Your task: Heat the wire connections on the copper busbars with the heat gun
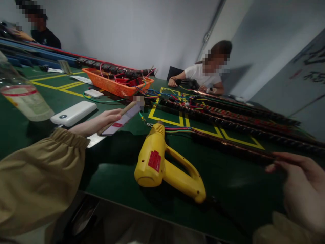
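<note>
My left hand (108, 119) is closed round a smartphone (127, 118), tilted with its lit screen showing. On the right, the thumb and fingers of my right hand (302, 179) pinch the end of a long dark wire harness (233, 145). Red, blue and green wires (179, 129) come out of the harness's other end, near the nozzle of a yellow heat gun (152, 156). The heat gun lies between my hands, its loop handle towards the right. A small metal terminal on a green-yellow wire sits just by the nozzle.
An orange basket (111, 84) holds wires and dark parts. More long harnesses (228, 117) lie across the green table (114, 179) at the right. At left stand a plastic bottle (25, 98) and a white power bank (73, 113). Two people sit across the table.
</note>
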Action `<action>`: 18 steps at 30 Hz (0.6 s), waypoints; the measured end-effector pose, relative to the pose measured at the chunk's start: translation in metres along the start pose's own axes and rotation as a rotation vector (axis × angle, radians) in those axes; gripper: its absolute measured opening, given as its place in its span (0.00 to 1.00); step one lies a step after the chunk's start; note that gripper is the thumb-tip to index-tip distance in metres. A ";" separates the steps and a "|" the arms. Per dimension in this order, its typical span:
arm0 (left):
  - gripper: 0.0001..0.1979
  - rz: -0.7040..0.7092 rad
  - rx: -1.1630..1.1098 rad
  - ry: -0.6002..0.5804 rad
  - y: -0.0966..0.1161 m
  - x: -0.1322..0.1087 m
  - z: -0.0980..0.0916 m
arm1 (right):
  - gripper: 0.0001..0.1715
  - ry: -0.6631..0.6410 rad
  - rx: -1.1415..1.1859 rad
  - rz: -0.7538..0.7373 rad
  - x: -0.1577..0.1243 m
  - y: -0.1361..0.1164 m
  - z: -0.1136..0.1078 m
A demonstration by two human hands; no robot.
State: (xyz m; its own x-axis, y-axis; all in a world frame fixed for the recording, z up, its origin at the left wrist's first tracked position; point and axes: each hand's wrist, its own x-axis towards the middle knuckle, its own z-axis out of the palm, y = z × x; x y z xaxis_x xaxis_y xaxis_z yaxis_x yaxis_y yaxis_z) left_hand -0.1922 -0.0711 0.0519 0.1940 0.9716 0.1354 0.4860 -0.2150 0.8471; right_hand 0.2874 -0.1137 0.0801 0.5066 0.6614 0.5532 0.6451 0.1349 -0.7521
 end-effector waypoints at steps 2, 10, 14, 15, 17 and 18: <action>0.31 -0.052 0.238 0.045 -0.009 0.002 -0.005 | 0.11 -0.058 -0.197 0.121 0.021 0.023 -0.005; 0.40 -0.167 0.902 0.161 -0.039 0.007 -0.016 | 0.03 -0.184 -0.500 0.249 0.069 0.097 -0.039; 0.41 -0.263 0.978 0.128 -0.051 0.009 -0.018 | 0.24 -0.157 -0.596 0.277 0.090 0.132 -0.054; 0.40 -0.272 0.986 0.128 -0.054 0.009 -0.018 | 0.33 -0.172 -0.619 0.311 0.094 0.138 -0.055; 0.39 -0.321 1.032 0.142 -0.060 0.008 -0.015 | 0.47 -0.219 -0.646 0.386 0.100 0.149 -0.056; 0.38 -0.347 1.063 0.162 -0.061 0.007 -0.011 | 0.52 -0.246 -0.646 0.410 0.102 0.154 -0.055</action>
State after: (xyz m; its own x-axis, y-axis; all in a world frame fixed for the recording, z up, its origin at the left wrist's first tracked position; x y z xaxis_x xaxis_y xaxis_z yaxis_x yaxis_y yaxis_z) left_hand -0.2302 -0.0505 0.0071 -0.1677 0.9798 0.1085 0.9856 0.1692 -0.0044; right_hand 0.4701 -0.0656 0.0402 0.6828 0.7196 0.1264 0.6768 -0.5578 -0.4804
